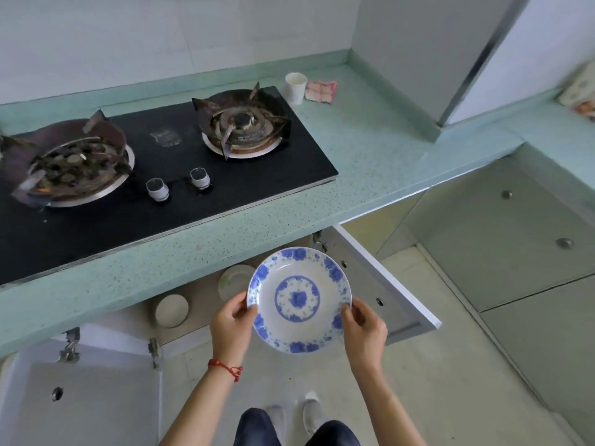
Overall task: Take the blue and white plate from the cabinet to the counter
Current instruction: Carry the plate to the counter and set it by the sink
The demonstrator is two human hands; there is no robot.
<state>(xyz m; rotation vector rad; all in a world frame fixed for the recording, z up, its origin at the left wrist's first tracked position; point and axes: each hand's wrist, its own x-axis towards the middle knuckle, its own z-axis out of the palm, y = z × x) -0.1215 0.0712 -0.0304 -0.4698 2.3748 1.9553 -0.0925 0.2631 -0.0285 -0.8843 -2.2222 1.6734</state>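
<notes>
A green speckled counter crosses the upper frame, carrying a black stove with two burners and two knobs. At lower centre, the left hand and right hand pinch opposite rims of one blue and white plate, held face-up before the open cabinet, below the counter edge.

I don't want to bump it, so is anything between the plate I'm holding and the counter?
Only the counter's front edge overhangs the blue and white plate, held by the left hand and right hand. Bare counter lies right of the stove.
</notes>
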